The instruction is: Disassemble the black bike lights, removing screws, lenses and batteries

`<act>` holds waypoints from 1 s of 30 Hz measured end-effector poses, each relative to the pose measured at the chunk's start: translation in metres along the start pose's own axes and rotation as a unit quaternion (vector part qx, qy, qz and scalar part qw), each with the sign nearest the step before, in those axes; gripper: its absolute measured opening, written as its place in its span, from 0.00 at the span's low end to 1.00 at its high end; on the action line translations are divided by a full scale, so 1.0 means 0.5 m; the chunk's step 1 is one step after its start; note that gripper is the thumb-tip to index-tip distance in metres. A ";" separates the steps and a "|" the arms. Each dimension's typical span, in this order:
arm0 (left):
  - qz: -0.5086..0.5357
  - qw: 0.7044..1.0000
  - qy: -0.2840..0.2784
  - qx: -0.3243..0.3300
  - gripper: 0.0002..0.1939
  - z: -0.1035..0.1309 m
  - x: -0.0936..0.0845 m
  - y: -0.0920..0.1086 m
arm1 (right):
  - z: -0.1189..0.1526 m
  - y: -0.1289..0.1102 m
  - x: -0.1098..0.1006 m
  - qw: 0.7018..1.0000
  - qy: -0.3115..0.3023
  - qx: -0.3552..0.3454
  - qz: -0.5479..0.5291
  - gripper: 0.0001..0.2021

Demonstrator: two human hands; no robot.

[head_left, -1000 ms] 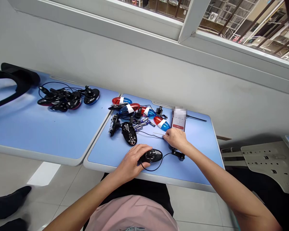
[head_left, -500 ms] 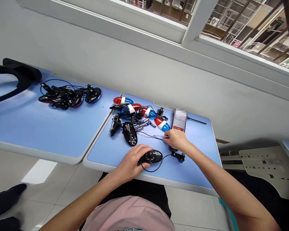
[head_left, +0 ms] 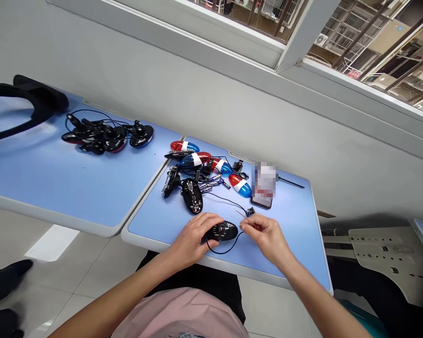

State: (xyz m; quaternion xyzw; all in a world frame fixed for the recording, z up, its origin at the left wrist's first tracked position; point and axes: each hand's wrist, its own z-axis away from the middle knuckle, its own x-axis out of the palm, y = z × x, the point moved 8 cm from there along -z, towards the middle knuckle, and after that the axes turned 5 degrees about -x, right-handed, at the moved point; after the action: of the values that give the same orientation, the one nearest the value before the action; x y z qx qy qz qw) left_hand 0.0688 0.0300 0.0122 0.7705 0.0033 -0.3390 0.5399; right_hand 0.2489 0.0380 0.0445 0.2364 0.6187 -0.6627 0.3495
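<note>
My left hand (head_left: 196, 236) is closed round the left end of a black oval housing (head_left: 229, 231) near the table's front edge. A black cable (head_left: 223, 252) loops in front of that housing. To its right, my right hand (head_left: 265, 234) grips a thin screwdriver (head_left: 240, 213) with a red handle, its tip pointing up and left, off the housing. Just behind my right fingers lies a small black clamp (head_left: 250, 212). Farther back, an open black housing (head_left: 192, 195) shows its metal contacts, near several batteries (head_left: 206, 187) and a red and blue cover (head_left: 239, 185).
A phone (head_left: 262, 202) lies at the back right of the table (head_left: 292, 220), beside a black rod (head_left: 291, 182). More red and blue covers (head_left: 195, 160) are piled at the back. On the left table (head_left: 74, 188) are several assembled black units (head_left: 114, 137) and a black frame (head_left: 35, 110).
My right hand has moved from beside the phone toward me, bringing the screwdriver closer to the housing. My left hand keeps its hold. The view has shifted slightly.
</note>
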 end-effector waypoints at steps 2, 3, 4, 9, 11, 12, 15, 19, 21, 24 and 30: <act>0.002 1.000 0.004 0.001 0.21 0.002 0.001 -0.001 | 0.042 0.009 0.009 0.994 0.069 -0.013 -0.082 0.12; 0.001 1.000 0.006 0.003 0.21 0.003 0.001 -0.002 | 0.058 0.014 0.015 0.991 0.093 -0.015 -0.100 0.12; -0.001 1.000 0.007 0.003 0.21 0.004 0.001 -0.002 | 0.068 0.019 0.020 0.988 0.112 -0.017 -0.105 0.12; -0.029 1.000 0.004 0.009 0.21 0.002 0.001 0.005 | 0.072 0.027 0.035 0.984 0.144 -0.026 -0.105 0.12; -0.048 0.999 0.001 0.009 0.21 0.000 0.002 0.011 | 0.066 0.031 0.041 0.986 0.135 -0.027 -0.098 0.12; -0.058 0.998 -0.001 0.008 0.21 -0.001 0.002 0.013 | 0.065 0.034 0.045 0.987 0.130 -0.028 -0.093 0.13; -0.080 0.997 -0.009 0.008 0.22 -0.005 0.004 0.020 | 0.065 0.041 0.051 0.988 0.125 -0.028 -0.084 0.12; -0.089 0.996 -0.013 0.019 0.22 -0.009 0.010 0.022 | 0.066 0.036 0.051 0.992 0.113 -0.033 -0.044 0.11; -0.090 0.996 -0.011 0.022 0.21 -0.010 0.012 0.021 | 0.065 0.024 0.047 0.994 0.097 -0.046 0.017 0.12; -0.090 0.995 -0.006 0.032 0.19 -0.009 0.013 0.021 | 0.064 0.008 0.041 0.988 0.072 -0.060 0.120 0.12; -0.080 0.996 0.013 0.040 0.20 -0.004 0.007 0.016 | 0.067 0.023 0.037 0.999 0.043 -0.008 0.021 0.12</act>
State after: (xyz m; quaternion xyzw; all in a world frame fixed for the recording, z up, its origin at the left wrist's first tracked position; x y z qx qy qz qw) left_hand 0.0755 0.0270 0.0175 0.7931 0.0585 -0.3712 0.4793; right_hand 0.2495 0.0018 0.0274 0.2750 0.6332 -0.6396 0.3382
